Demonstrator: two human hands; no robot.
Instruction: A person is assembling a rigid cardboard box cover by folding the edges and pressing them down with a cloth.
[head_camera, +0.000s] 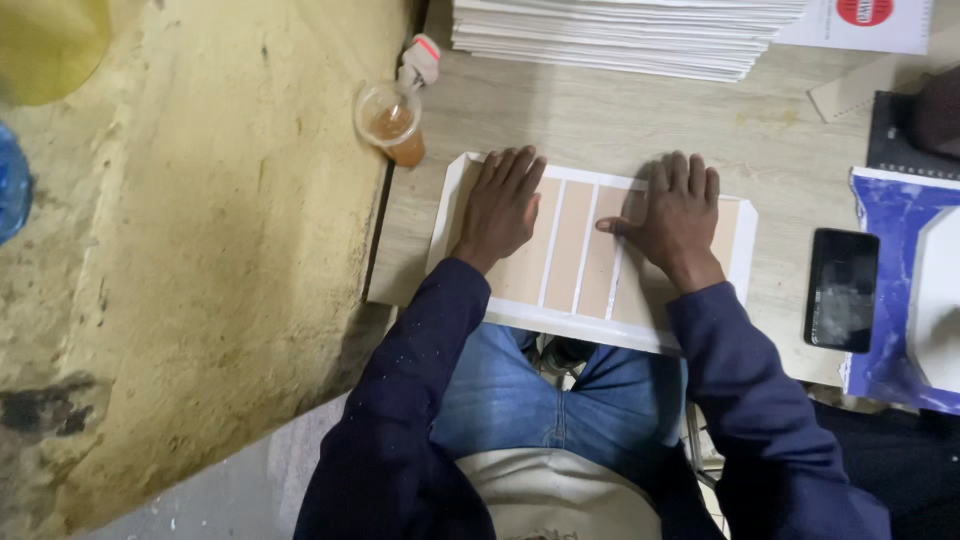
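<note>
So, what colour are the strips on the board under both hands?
Tan strips with white gaps, on a white board; head view.

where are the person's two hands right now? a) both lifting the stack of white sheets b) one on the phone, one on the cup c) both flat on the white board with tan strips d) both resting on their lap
c: the left hand and the right hand both lie palm down on the white board with tan strips; the phone, cup and stack of white sheets are untouched.
</note>
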